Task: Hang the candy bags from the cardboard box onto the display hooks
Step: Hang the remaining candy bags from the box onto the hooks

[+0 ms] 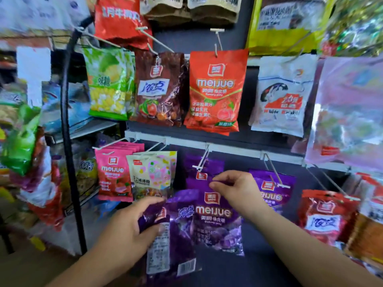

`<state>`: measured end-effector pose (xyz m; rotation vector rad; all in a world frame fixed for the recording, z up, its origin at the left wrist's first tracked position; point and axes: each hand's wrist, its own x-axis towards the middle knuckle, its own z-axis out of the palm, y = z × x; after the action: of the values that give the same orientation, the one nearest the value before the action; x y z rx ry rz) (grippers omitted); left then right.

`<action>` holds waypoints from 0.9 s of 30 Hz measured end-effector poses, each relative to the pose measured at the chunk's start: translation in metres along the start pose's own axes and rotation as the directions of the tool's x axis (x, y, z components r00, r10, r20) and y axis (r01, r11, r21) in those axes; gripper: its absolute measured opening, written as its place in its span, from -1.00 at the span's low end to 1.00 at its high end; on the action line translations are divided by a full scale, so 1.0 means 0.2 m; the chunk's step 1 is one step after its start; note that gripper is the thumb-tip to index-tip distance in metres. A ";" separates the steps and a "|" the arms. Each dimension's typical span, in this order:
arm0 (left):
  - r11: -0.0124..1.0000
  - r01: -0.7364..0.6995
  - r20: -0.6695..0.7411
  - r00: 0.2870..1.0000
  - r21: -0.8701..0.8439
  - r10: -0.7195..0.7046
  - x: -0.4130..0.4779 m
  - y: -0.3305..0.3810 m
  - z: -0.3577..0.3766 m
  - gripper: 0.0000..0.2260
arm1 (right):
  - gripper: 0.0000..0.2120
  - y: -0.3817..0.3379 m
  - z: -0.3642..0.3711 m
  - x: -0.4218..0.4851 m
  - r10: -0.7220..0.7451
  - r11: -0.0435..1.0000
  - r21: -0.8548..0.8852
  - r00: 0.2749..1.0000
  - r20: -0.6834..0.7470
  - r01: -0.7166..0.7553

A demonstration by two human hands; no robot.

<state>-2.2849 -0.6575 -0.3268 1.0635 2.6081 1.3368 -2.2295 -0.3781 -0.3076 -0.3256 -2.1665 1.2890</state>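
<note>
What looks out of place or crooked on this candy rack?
Little. The purple bag pinched at its top by the right hand tilts below its hook, not yet hung. The left hand holds another purple bag.

Purple meijue candy bag [215, 216] at lower hook [202, 162]; second purple bag [172, 230] tilted beside

"meijue" stands in white letters on the orange-red bag [215, 90], on the purple bag [215, 216] and on the pink bag [113, 175]. The white bag [281, 94] reads, blurred, "White Rabbit".
</note>
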 end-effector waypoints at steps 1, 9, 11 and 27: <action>1.000 0.006 -0.006 1.000 -0.003 -0.006 0.01 0.00 -0.01 -0.64 | -0.82 0.02 0.04 0.03 0.009 1.000 -0.005 1.000 0.005 -0.009; 1.000 0.012 0.039 0.999 0.014 -0.012 0.05 0.00 0.01 -0.61 | -0.90 0.12 0.06 0.02 0.047 0.999 -0.022 0.996 -0.080 -0.049; 1.000 -0.006 0.057 0.998 0.028 0.004 0.06 0.04 0.07 -0.57 | -0.91 0.16 -0.05 -0.05 0.085 0.996 -0.010 0.991 -0.105 -0.086; 0.970 -0.035 0.107 0.992 -0.239 0.062 0.20 0.40 0.57 -0.61 | -0.81 0.26 -0.73 -0.16 0.060 0.975 -0.193 0.969 -0.241 -0.109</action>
<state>-2.2353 -0.5205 -0.3301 1.1344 2.2867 1.5030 -2.1201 -0.2629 -0.3111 -0.6280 -2.1034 1.0147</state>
